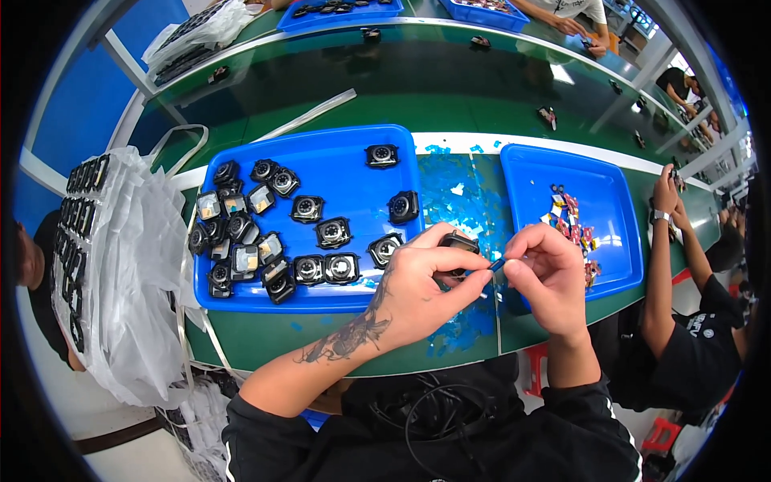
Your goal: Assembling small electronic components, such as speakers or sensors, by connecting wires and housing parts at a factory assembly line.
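Note:
My left hand [430,277] is closed around a black smartwatch case [459,241], partly hidden by the fingers. Its thumb and forefinger tips reach a small dark blue piece [497,263]. From the other side, my right hand [550,277] pinches that piece between thumb and forefinger. To the left, a blue tray [361,173] holds several similar black watch cases [332,233], some with the round sensor side up and some showing an open inside. At right, a smaller blue tray [534,181] contains a heap of small red, gold and white parts [566,217].
Scraps of blue film [454,329] litter the green bench between the trays. A conveyor belt [434,80] carrying scattered parts runs beyond. Plastic-wrapped stacked trays of black parts [132,265] stand at left. Co-workers sit across and at right, one with raised hands [666,197].

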`<state>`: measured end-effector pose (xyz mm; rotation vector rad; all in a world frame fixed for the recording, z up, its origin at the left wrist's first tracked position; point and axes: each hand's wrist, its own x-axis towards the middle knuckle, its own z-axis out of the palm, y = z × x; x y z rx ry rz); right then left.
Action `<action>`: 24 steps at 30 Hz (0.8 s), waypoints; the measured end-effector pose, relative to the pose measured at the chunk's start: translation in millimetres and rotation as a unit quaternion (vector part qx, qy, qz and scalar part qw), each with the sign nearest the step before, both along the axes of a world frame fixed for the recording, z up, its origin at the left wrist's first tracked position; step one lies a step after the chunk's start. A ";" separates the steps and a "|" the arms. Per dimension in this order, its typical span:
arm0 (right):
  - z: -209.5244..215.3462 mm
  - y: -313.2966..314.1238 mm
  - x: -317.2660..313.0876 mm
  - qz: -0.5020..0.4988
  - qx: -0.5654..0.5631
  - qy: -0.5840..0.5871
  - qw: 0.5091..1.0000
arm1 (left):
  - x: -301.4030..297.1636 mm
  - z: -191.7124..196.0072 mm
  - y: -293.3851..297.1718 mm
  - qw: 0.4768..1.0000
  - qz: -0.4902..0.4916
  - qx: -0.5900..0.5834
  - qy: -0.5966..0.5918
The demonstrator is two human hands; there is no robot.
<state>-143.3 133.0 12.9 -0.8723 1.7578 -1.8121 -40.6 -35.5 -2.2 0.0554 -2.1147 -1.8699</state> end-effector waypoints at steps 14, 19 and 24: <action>-11.0 -0.2 17.2 -0.033 0.065 0.483 0.872 | -2.7 -5.8 -4.9 0.996 0.014 0.073 -0.046; -10.1 3.2 2.2 0.002 0.117 0.214 0.970 | -4.7 -3.5 -8.3 0.982 -0.017 0.171 -0.079; -24.1 -2.3 -1.9 0.066 -0.080 0.050 0.993 | -1.9 -5.0 -7.3 0.934 -0.138 0.298 -0.141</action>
